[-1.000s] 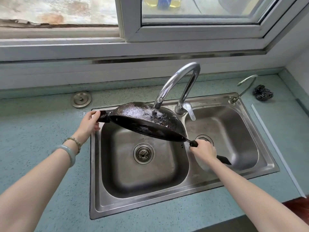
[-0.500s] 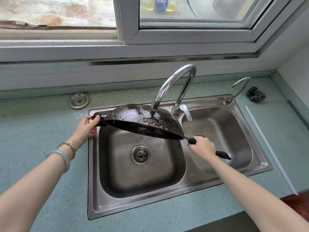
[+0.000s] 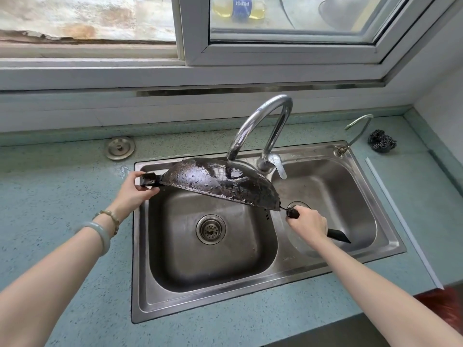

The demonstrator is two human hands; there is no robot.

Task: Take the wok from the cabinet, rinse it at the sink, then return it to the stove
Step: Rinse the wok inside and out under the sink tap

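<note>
A black wok [image 3: 220, 182], wet and turned bottom-up, hangs tilted over the left basin of the steel double sink [image 3: 390, 249]. My left hand [image 3: 136, 190] pinches its short side handle at the sink's left rim. My right hand [image 3: 309, 225] grips the long black handle over the right basin; the handle's end sticks out past my wrist. The curved tap [image 3: 260, 126] arches over the wok, its spout close above the wok's underside. No running water is plainly visible.
A round metal drain cover [image 3: 119, 148] lies on the teal counter [image 3: 62, 186] behind the sink's left corner. A small second tap [image 3: 355, 131] and a dark scrubber [image 3: 381, 140] are at the back right. A window frame rises behind.
The wok has tilted a little, its long-handle side dropping lower. Both hands keep their grips, and the view has shifted slightly.
</note>
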